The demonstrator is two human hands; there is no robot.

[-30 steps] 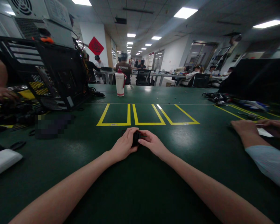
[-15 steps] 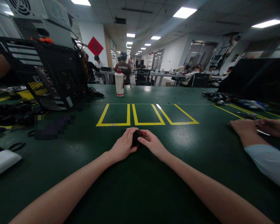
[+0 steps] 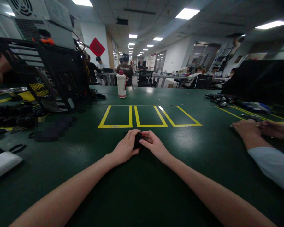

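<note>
My left hand [image 3: 126, 145] is closed around a small black object [image 3: 137, 141], its fingers over the top and the thumb low at the near side. Its kind cannot be made out, since the fingers cover most of it. From the other side my right hand [image 3: 155, 145] closes in with bent fingers and thumb at the object's right end. What the right fingertips pinch is too dark and small to name. Both hands rest low over the green table [image 3: 142, 195], just on the near side of the yellow tape outlines [image 3: 151, 125].
A black computer case [image 3: 59, 75] stands at the left, near dark cables [image 3: 16, 116] and a white object [image 3: 4, 165]. A white bottle [image 3: 121, 85] stands behind the tape. At the right, a co-worker's hands [image 3: 248, 130] work beside a large black panel [image 3: 262, 80].
My hands and the black object stay almost in place. At the far left, another person's hand has come lower behind the computer case; the co-worker's hands at right have shifted slightly.
</note>
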